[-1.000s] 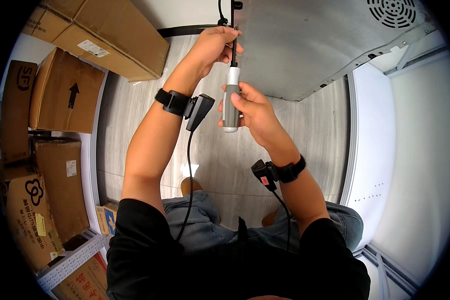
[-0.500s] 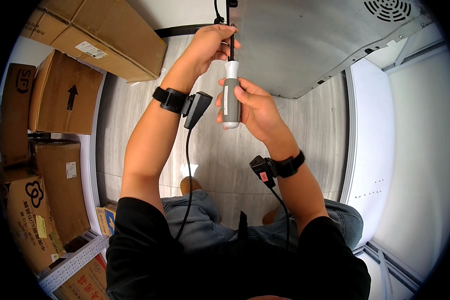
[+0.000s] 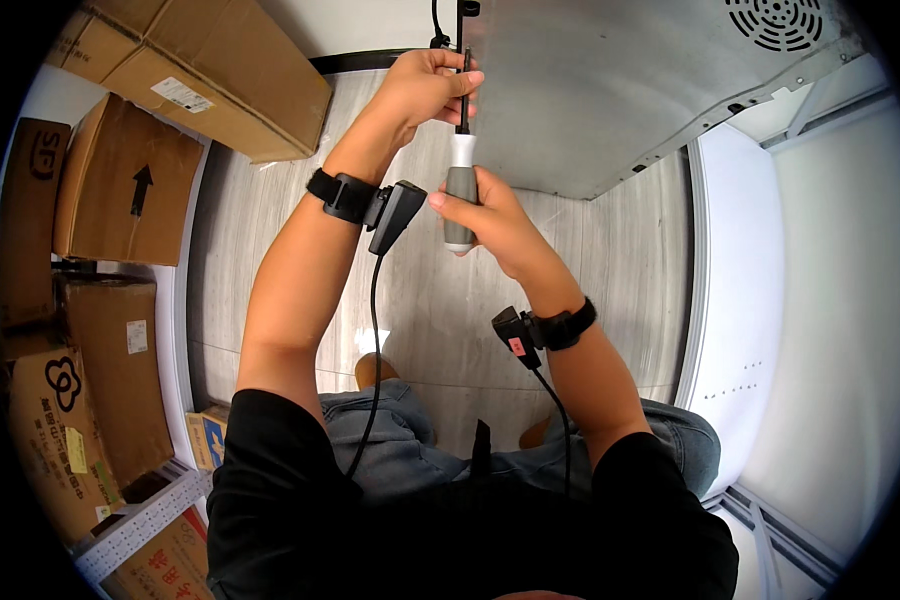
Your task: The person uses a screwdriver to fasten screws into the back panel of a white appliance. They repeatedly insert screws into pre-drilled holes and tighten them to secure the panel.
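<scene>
r hand (image 3: 497,222) wraps its fingers round gray-and-white plastic-handled screwdriver (image 3: 461,152); l hand (image 3: 418,92) pinches thin black metal shaft (image 3: 463,118) btwn fingers, just beside edge of silver sheet-metal casing (image 3: 590,100). step's prob. lining it up; next move likely needs steady pinch, straight shaft.

- Labelled box (image 3: 235,80), upper left
- Arrow box (image 3: 115,195), just below it
- Perforated shelf (image 3: 142,525), lower left, among more boxes (image 3: 125,370)
- Grey floor (image 3: 270,235)
- White panel (image 3: 735,290), right
</scene>
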A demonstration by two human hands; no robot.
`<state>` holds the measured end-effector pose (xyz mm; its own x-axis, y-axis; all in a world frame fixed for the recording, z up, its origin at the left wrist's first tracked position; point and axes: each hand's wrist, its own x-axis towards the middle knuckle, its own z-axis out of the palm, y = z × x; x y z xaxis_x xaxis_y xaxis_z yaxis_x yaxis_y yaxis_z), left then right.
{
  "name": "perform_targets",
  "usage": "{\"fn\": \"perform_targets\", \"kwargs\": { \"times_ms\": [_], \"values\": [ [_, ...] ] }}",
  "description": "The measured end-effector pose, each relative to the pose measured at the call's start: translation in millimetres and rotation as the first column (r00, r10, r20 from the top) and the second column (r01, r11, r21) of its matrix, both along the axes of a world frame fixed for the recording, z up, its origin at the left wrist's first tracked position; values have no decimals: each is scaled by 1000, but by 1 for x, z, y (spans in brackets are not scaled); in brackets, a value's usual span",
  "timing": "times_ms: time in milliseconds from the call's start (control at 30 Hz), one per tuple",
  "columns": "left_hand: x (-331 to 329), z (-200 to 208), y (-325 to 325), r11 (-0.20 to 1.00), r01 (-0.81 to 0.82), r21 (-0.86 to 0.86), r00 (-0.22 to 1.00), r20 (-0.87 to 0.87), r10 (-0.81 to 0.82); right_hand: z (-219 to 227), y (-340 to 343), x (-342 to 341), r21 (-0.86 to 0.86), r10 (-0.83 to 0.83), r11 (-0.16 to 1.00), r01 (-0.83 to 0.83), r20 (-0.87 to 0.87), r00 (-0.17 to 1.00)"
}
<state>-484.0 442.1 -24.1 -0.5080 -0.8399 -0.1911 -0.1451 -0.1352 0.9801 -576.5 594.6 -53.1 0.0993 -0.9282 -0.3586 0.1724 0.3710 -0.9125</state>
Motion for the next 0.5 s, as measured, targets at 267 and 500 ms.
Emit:
{"fn": "perform_targets", "kwargs": {
  "times_ms": [267,500],
  "values": [
    [1,1,0,999,21,49,999,-38,-19,-14,1,-13,-53,115,993,-107,204,972],
    [-1,7,8,998,13,-61,996,86,-8,-8,-2,2,7,65,998,-65,-153,986]
  ]
}}
